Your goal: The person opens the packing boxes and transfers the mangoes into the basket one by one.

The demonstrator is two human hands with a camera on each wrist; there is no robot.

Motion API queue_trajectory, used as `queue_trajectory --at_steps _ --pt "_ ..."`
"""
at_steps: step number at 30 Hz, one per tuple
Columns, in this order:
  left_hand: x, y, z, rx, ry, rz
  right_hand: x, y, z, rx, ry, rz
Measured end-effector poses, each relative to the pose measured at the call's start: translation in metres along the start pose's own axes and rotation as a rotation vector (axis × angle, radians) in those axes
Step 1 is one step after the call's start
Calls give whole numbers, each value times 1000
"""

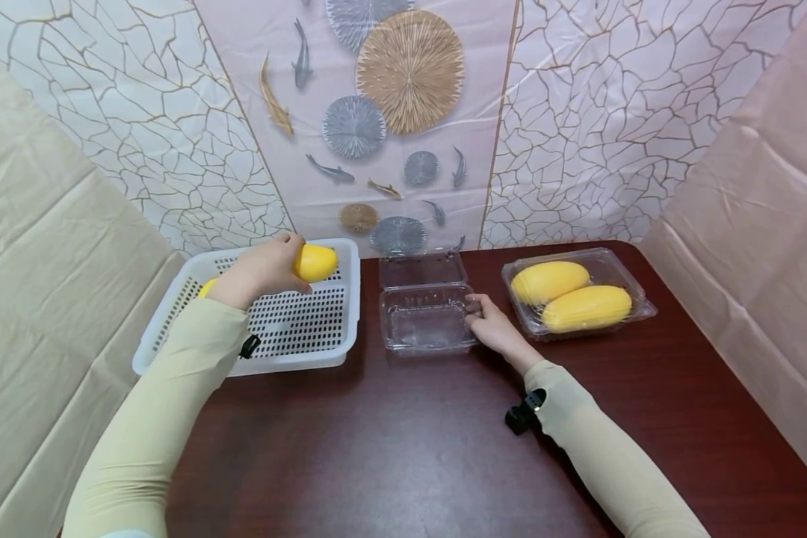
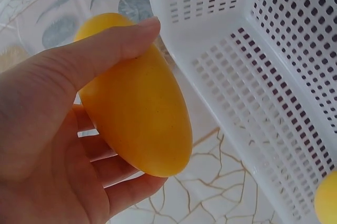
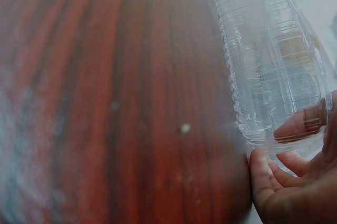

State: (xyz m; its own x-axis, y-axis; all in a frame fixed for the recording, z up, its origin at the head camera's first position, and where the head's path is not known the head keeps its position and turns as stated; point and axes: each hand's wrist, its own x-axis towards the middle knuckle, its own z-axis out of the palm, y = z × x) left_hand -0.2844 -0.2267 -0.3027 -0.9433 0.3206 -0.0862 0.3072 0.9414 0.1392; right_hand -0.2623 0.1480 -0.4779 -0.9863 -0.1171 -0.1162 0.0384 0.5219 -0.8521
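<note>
My left hand (image 1: 262, 270) grips a smooth yellow oval fruit (image 1: 316, 262) above the far side of a white perforated basket (image 1: 296, 351). In the left wrist view the thumb and fingers of that hand (image 2: 52, 145) wrap the fruit (image 2: 137, 124) beside the basket wall (image 2: 253, 76). A second yellow fruit (image 1: 207, 286) lies in the basket, mostly hidden by my arm. My right hand (image 1: 487, 321) pinches the right rim of an empty clear clamshell box (image 1: 424, 325) with its lid open; the right wrist view shows a finger through the plastic (image 3: 268, 71).
Another clear clamshell (image 1: 635, 310) at the right holds two yellow fruits (image 1: 550, 281). Everything stands on a dark red wooden table (image 1: 403, 448). Draped patterned sheets enclose the back and both sides.
</note>
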Motion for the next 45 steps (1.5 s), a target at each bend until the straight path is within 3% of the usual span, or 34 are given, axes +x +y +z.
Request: queue_trajectory --at_steps 15,32,45 --pt "-6 -23 -18 -3 -16 -52 0 0 -1 5 7 -3" --pt "-2 -55 -19 -77 -73 -119 0 0 0 9 6 2" --pt "0 -66 -15 -91 -78 -159 -1 0 -1 22 1 10"
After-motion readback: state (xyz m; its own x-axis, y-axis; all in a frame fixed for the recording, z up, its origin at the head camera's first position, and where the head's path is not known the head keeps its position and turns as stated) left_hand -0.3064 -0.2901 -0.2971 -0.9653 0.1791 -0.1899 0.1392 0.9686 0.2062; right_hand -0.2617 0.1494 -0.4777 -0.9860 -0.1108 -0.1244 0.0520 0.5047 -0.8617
